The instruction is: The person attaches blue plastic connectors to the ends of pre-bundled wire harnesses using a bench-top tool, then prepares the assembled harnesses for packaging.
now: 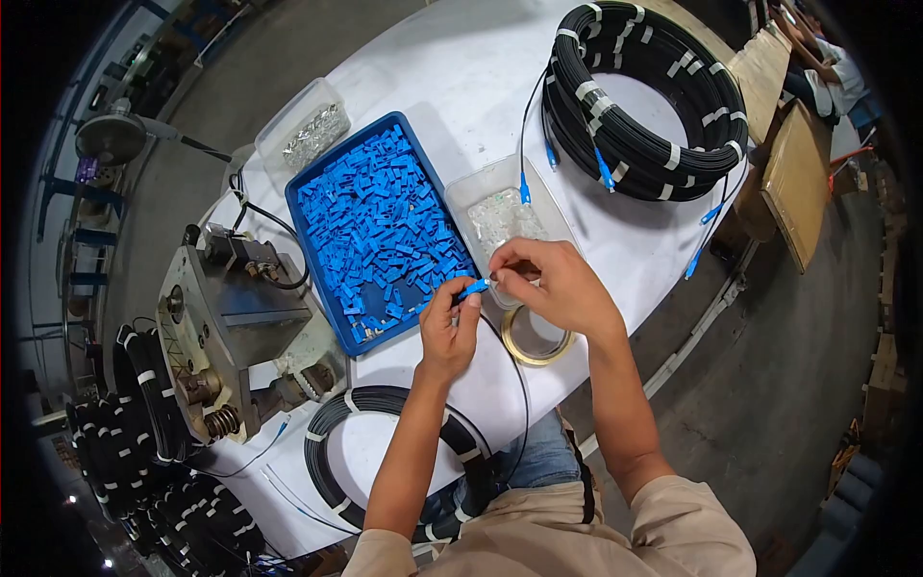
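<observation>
Connector (473, 288) between hands' (502, 296) fingertips, beside blue tray (351, 344).

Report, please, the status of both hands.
Left hand holds slim blue plastic connector. Right hand at its pale tip, contact unclear. Round yellowish tape roll near right hand, not between them.

A smooth grey floor (731, 385) surrounds the white worktop (423, 58). Blue metal racks (91, 231) line the far left; brown boards (798, 183) stand at the right.
</observation>
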Demonstrator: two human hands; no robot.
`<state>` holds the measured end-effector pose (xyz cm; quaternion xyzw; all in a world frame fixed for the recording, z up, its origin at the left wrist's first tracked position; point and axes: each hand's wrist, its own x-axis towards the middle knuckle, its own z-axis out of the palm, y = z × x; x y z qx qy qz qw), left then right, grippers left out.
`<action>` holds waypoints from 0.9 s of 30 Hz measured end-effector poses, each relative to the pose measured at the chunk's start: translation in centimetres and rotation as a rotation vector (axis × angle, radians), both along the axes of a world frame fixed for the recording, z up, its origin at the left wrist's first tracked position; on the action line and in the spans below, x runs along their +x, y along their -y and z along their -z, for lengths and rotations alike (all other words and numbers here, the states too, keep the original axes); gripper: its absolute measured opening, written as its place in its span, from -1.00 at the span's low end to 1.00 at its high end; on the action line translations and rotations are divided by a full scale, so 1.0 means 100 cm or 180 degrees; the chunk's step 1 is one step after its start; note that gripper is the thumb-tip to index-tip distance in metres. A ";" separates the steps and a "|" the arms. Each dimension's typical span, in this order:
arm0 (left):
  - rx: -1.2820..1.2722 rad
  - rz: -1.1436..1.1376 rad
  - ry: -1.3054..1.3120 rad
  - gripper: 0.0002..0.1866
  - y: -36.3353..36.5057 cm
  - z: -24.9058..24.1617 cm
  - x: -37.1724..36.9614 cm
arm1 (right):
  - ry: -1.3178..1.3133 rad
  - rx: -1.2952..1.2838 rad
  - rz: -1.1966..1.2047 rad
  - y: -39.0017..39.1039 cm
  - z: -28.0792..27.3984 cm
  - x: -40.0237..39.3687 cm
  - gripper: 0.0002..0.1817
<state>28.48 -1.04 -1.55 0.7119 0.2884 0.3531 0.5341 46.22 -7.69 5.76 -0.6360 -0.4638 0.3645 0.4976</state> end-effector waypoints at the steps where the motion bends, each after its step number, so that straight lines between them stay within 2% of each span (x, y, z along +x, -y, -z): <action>1: -0.0038 -0.0007 0.0053 -0.79 0.000 0.001 0.001 | 0.0067 0.0044 -0.0101 0.003 -0.003 -0.001 -0.88; 6: -0.0062 0.0028 0.0052 -0.79 0.000 0.000 0.000 | 0.0050 0.0165 -0.0277 0.006 0.003 -0.005 -0.77; 8: -0.0180 -0.0005 0.0174 -0.79 0.001 0.001 0.000 | -0.0457 0.0047 -0.0013 0.008 0.004 -0.009 -0.76; 14: -0.0092 -0.0012 0.0094 -0.80 0.001 -0.001 0.000 | -0.0557 0.0079 0.0048 0.007 0.003 -0.010 -0.64; 18: 0.0070 -0.0031 0.0039 -0.80 0.000 0.001 -0.001 | -0.0599 0.0099 0.0036 0.006 0.003 -0.010 -0.63; 24: 0.0051 0.0059 0.0068 -0.83 0.000 -0.002 0.000 | -0.0020 0.0220 0.0109 0.004 -0.005 -0.013 -0.64; 27: -0.0113 0.0080 0.0148 -0.85 0.000 0.001 -0.003 | 0.0421 0.0394 0.0038 -0.001 -0.009 -0.015 -0.72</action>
